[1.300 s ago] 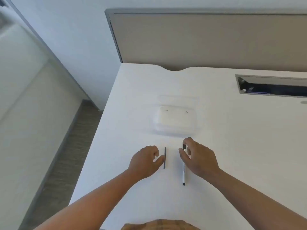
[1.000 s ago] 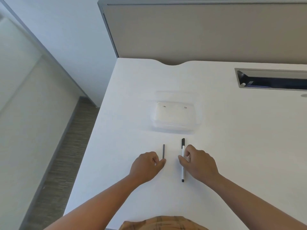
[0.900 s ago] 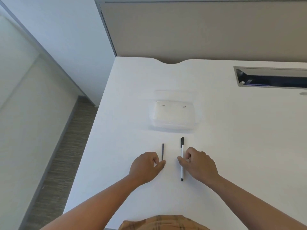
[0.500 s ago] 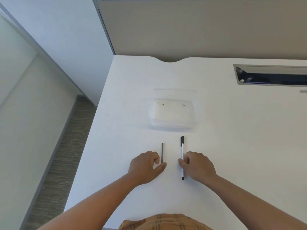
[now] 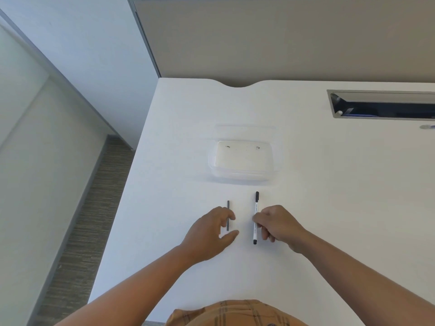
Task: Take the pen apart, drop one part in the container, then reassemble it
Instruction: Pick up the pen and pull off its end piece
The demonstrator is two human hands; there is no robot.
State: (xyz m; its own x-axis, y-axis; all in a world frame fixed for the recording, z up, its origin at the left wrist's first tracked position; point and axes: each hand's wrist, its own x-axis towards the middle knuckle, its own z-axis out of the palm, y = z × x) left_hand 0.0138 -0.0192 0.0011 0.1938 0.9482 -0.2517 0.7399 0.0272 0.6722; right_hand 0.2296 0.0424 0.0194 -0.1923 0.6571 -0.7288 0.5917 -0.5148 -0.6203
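A white pen [image 5: 255, 208] with a black cap at its far end lies pointing away from me on the white desk [image 5: 329, 196]. My right hand [image 5: 276, 224] has its fingers curled and pinches the barrel at mid-length. A thin dark rod [image 5: 228, 205], a separate pen part, lies parallel a little to the left. My left hand [image 5: 209, 231] curls at it, fingertips on its near half and thumb just below its near end. A clear plastic container [image 5: 242, 176] stands just beyond both parts, with nothing in it.
The desk's left edge [image 5: 131, 184] drops to the floor close to my left arm. A grey cable slot [image 5: 381, 107] is cut into the desk at the far right, with a small clear object [image 5: 426, 126] by it. A beige partition [image 5: 282, 38] closes the back.
My left hand has unfolded from a fist and its fingers now reach onto the dark rod. My right hand has stayed on the pen. The camera has tilted a little.
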